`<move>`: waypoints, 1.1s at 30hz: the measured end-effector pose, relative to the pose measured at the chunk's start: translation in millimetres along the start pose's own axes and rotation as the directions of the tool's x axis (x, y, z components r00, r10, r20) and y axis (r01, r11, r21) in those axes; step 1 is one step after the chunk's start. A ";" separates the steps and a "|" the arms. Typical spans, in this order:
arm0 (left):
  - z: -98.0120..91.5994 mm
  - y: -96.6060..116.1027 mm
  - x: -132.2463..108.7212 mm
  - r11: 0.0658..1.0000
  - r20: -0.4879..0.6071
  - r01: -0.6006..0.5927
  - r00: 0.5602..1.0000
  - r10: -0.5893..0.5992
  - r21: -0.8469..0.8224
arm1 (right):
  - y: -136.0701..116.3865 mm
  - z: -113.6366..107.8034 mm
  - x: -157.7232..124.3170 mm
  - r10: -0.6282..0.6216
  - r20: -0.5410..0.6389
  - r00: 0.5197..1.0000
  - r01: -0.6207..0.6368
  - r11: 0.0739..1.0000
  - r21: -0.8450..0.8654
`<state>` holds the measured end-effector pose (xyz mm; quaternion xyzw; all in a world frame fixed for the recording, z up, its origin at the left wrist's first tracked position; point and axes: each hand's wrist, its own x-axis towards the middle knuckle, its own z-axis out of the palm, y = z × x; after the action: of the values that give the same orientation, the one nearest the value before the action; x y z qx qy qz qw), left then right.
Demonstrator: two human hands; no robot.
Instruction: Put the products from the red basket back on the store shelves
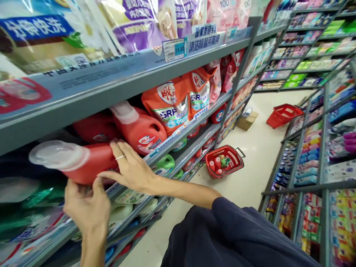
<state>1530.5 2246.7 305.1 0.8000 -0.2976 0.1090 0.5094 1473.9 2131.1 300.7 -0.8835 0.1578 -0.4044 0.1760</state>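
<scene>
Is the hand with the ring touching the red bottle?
Touching. The head view shows the right hand lying flat on the red bottle, fingers on its side.

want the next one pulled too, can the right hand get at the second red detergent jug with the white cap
Probably yes. The right hand lies on the nearer red bottle, and the second red jug stands right behind it at the shelf edge, with nothing in between.

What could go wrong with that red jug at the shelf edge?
The red detergent jug lies tilted, cap outward, at the shelf edge; the left hand props it from below and the right hand rests on its side, so it might slip. Sliding it in could nudge the neighbouring red bottle.
</scene>
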 end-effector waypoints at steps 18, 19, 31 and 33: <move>8.0 0.2 11.7 0.987 -0.113 -0.110 0.986 0.123 0.116 | -4.6 21.4 -16.6 0.026 -0.010 1.000 -0.024 0.983 0.183; 6.8 0.6 11.6 0.987 -0.107 -0.105 0.987 0.118 0.120 | -5.2 21.4 -17.9 0.040 -0.010 0.999 -0.038 0.985 0.171; 24.2 -3.5 27.9 0.978 -0.140 -0.158 0.974 0.178 0.139 | -11.7 30.5 12.1 0.089 0.072 0.993 -0.093 0.995 0.049; 29.0 -8.5 34.1 0.976 -0.147 -0.175 0.970 0.193 0.128 | -11.2 35.6 17.5 0.089 0.081 0.993 -0.093 0.995 0.046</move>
<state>1559.0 2211.3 301.7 0.7856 -0.3223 0.2361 0.4725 1513.8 2140.2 295.4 -0.8861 0.1807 -0.3644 0.2221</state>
